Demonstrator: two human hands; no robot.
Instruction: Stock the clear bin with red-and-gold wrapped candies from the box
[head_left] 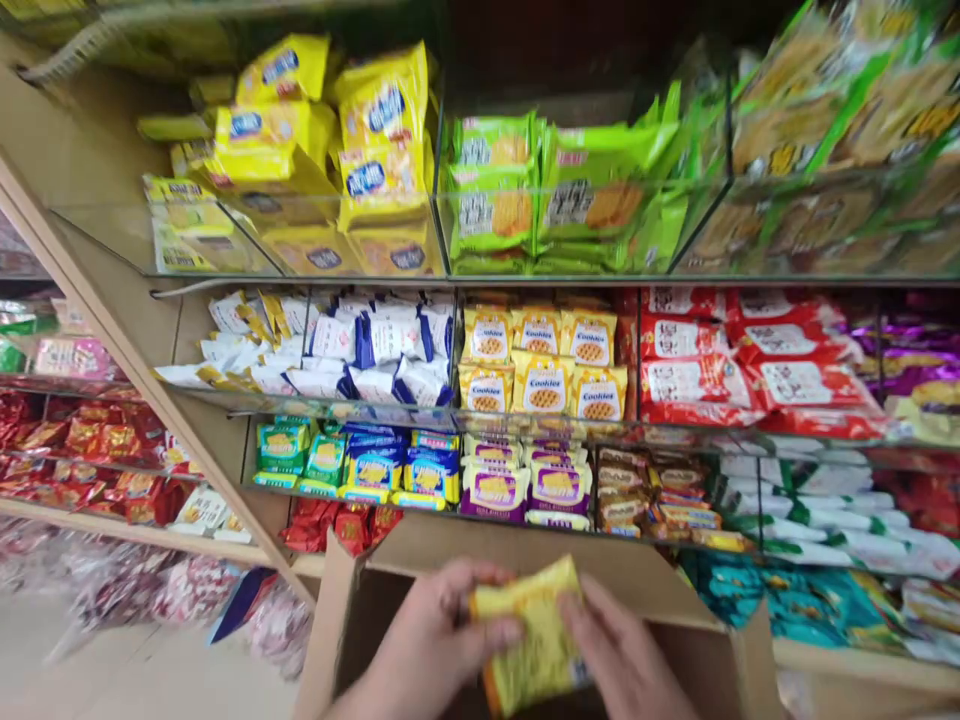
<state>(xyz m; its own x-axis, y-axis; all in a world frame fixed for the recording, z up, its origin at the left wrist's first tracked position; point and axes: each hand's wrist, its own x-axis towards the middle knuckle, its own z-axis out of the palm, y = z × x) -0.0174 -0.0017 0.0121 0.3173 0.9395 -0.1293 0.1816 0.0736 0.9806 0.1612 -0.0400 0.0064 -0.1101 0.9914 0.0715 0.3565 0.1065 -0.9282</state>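
**Yellow packet (pixel 536 640) held over box**

The small yellow packet, its print blurred, tilts with its top edge up to the right. It is pinched between the left hand (pixel 431 645) and right hand (pixel 626 660) above an open cardboard box (pixel 349 610).

The yellow packets (pixel 542 385) on the middle shelf (pixel 420 412) are displaying the word "Cookies", while print on the held yellow pack (pixel 536 640) and elsewhere is appearing illegibly blurred.

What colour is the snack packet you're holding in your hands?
Yellow with orange edges; the snack packet shows best in the head view.
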